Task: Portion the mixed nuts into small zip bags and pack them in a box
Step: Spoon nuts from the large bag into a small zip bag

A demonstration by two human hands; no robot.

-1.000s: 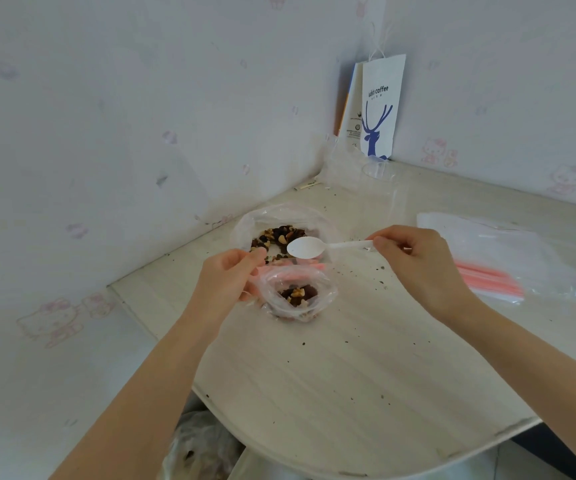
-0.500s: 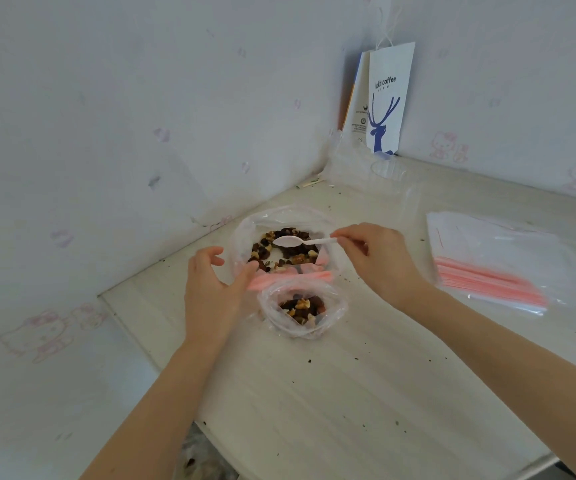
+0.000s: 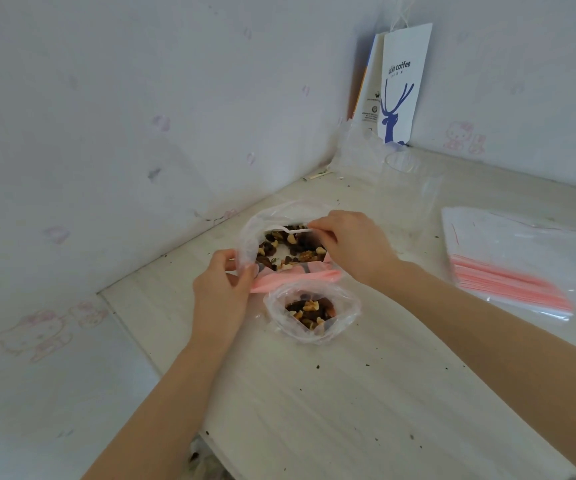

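we had returned the spoon (image 3: 291, 230), gripped in our right hand (image 3: 352, 247), to the big nut bag (image 3: 249, 235), our left hand (image 3: 222, 289) now pinching its rim; the part-filled small zip bag (image 3: 343, 311) stood beside, likely awaiting another scoop.

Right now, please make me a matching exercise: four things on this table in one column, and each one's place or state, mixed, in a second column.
1 spoon
2 small zip bag
3 stack of empty zip bags
4 paper bag

a upright, farthest back
b pinched by the right hand
c flat at the table's right
d open, nuts inside

Pairs: 1-b, 2-d, 3-c, 4-a
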